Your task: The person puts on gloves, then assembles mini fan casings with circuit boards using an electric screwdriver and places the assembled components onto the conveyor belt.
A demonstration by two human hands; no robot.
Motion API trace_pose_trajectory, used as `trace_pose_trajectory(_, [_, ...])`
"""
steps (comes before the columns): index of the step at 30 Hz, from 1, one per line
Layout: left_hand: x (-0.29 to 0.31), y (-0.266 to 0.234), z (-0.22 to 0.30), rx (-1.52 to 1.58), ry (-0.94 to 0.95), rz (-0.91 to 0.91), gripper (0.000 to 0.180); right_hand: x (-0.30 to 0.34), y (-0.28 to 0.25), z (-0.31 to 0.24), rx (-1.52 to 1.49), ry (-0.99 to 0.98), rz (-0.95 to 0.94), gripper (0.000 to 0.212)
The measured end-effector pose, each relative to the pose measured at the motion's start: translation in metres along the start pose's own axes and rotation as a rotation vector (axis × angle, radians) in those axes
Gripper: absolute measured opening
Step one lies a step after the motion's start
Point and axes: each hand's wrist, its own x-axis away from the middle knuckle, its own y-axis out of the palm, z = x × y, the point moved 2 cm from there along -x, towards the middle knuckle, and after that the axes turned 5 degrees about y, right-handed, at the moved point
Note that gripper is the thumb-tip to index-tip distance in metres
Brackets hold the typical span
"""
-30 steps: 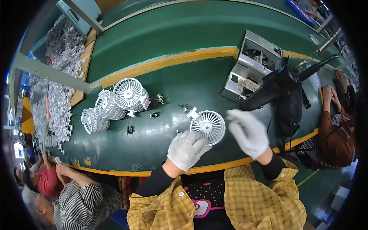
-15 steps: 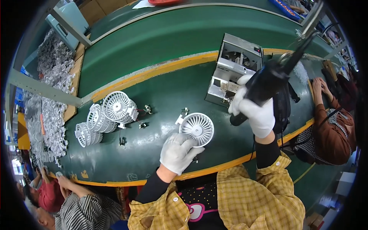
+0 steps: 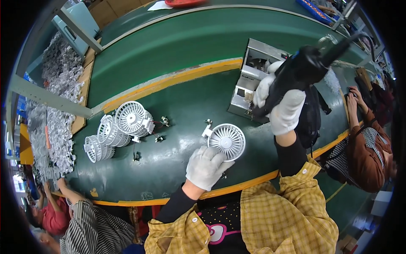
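Note:
My gloved left hand grips the lower left rim of a round white fan housing with radial ribs, which lies on the green bench. A small tab and a small part on a wire stick out at the housing's upper left. In my gloved right hand is a black electric screwdriver, its cord running off to the upper right. The tool slants down to the left, its lower end in front of a metal screw feeder. The bit itself I cannot make out.
Several white fan housings with wired parts lie at the left. Beyond them is a heap of white plastic parts. A black bag stands right of the screwdriver. Co-workers sit at both sides, one's hands on the bench.
My left hand and the fan housing have shifted slightly to the right. The screwdriver's top has moved left and up, and its lower end sits closer to the screw feeder.

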Motion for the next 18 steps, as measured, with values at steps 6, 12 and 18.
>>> trace_pose_trajectory(6, [-0.002, 0.000, 0.001, -0.011, 0.026, 0.025, 0.021, 0.028, 0.015, -0.010, -0.259, -0.024, -0.214, 0.105])
trace_pose_trajectory(12, [-0.003, -0.002, 0.003, -0.015, 0.032, -0.006, 0.020, 0.053, 0.038, 0.009, -0.388, 0.033, -0.378, 0.053])
trace_pose_trajectory(18, [-0.003, -0.003, 0.002, -0.052, 0.098, 0.030, 0.022, 0.076, 0.034, 0.057, -0.288, 0.223, -0.284, 0.053])
